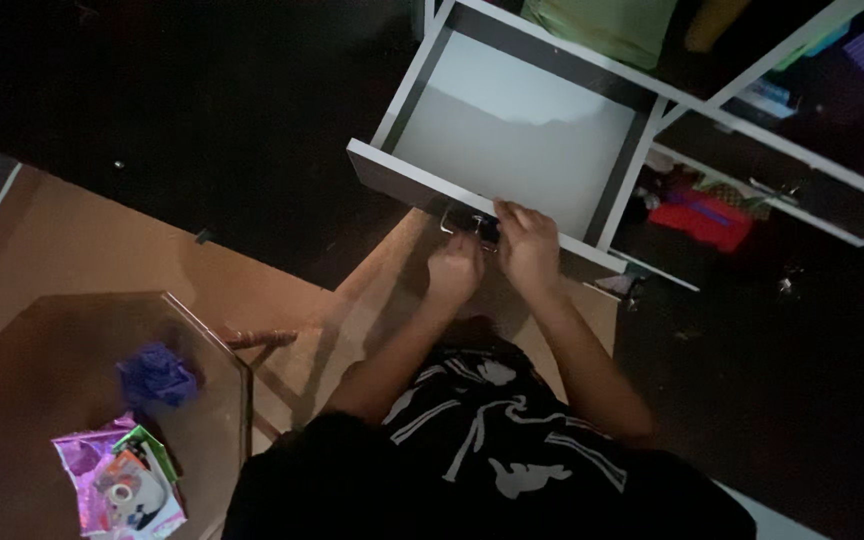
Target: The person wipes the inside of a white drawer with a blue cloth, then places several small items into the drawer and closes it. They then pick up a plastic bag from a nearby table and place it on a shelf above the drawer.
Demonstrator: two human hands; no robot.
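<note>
Dim floor, white open drawer [512, 140]: your left hand [455, 268] and right hand [526, 245] curl closed on its metal handle [464, 226], drawer front just above your fingers.

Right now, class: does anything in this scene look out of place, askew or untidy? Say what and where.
Yes. The white drawer hangs pulled out and empty, both hands, left hand and right hand, at its metal handle. Small bits of debris litter the dark floor to the right.

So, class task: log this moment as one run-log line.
left hand: at drawer handle | right hand: on drawer front | drawer: open, looks empty | glass table: purple wrapper, shiny packet
</note>
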